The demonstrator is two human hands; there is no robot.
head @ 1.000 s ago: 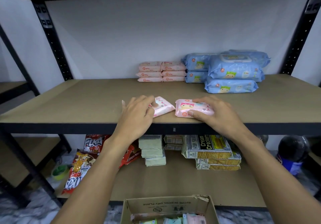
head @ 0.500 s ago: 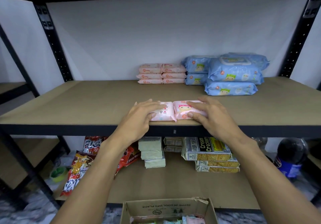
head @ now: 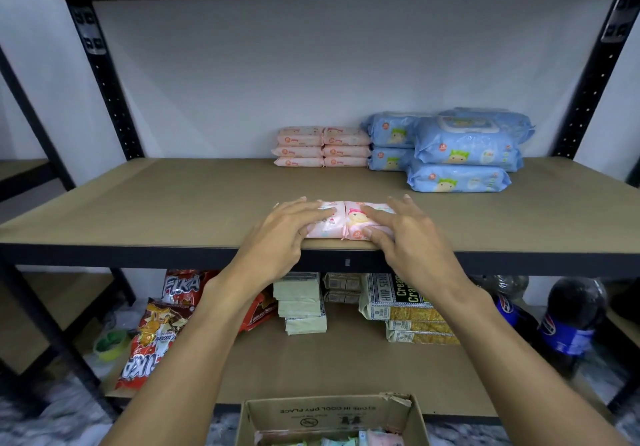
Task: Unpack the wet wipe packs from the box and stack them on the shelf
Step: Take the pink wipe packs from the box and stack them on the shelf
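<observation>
Wet wipe packs: two pink, touching side by side at the shelf front edge.
Left hand: my fingers flat on the left pack.
Right hand: my fingers flat on the right pack.
Box: "STORE IN COOL DRY PLACE".
Crackers: "HUP SENG".

Pale pink packs near edge, cartoon-face print; light blue packs far right; tan shelf board, black frame.

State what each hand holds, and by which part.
Nothing is gripped. The left hand presses flat on top of the left pack; the right hand on top of the right pack. Both packs lie on the shelf.
</observation>
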